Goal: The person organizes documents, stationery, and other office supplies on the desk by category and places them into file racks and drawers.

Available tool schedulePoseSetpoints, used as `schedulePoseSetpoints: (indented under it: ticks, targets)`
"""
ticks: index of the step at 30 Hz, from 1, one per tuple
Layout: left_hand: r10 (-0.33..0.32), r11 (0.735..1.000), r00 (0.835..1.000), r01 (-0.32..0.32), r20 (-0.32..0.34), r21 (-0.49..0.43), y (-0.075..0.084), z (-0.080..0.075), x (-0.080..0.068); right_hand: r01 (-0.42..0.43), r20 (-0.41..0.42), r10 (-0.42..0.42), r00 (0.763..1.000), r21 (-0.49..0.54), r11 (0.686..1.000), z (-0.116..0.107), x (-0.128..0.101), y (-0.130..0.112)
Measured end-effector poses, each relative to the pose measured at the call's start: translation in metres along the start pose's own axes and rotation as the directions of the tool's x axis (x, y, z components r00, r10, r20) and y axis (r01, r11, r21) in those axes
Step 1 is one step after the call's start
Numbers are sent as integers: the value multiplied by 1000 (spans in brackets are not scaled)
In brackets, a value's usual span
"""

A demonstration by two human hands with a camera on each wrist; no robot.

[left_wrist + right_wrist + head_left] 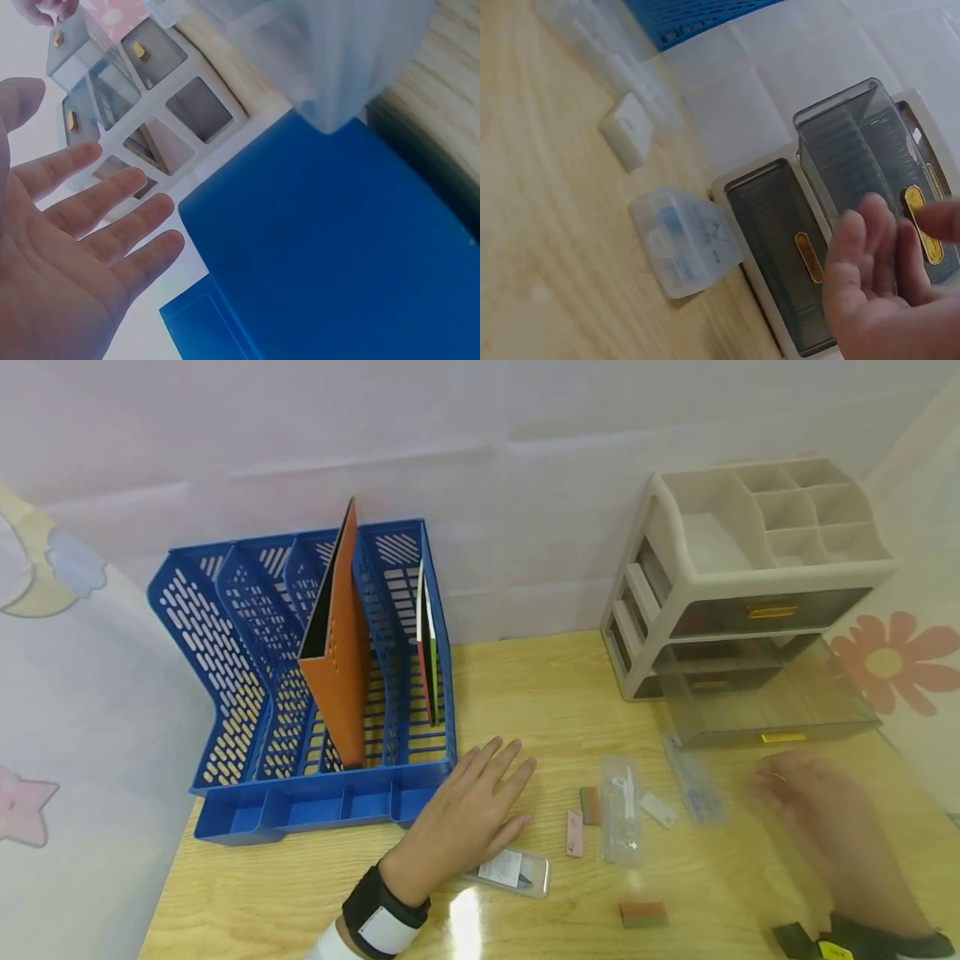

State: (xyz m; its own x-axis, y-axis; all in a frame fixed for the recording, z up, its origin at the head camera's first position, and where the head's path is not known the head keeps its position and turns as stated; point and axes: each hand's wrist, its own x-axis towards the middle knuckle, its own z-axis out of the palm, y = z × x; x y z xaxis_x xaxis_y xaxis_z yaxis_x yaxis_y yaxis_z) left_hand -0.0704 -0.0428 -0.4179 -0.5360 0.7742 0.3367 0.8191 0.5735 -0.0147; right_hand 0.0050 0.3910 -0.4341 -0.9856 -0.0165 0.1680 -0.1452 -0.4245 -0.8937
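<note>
My left hand [471, 806] is spread with straight fingers beside the front right corner of a blue file rack [315, 808]. It holds nothing, and its wrist overlaps a clear case with a white label [504, 867]. My right hand [821, 818], blurred in the head view, is just in front of a pulled-out transparent drawer [712, 737] of a cream desktop cabinet [750, 578]. In the right wrist view its loosely bent fingers [877, 232] are close to the drawer's gold handle [924, 225], with nothing between them and the thumb.
On the table lie a clear pouch with a white tool [621, 835], a white eraser [658, 810], a clear box with blue contents [701, 789], a pink eraser [574, 833] and two orange-green blocks [642, 914]. An orange folder [341, 668] and thin books [427, 668] stand in the rack.
</note>
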Motion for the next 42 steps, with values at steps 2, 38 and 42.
schedulePoseSetpoints:
  ticks: [2,38,42]
  targets:
    - [-1,1000,1000,1,10,-4,1,1,0,-139,-36,138,990,-11,990,3,-3,-1]
    - [14,1000,992,-12,123,-19,15,16,10,533,538,-64,841,-842,-82,73,16,65]
    - [12,1000,992,-11,123,-11,15,14,10,551,555,-67,829,-831,-74,72,16,63]
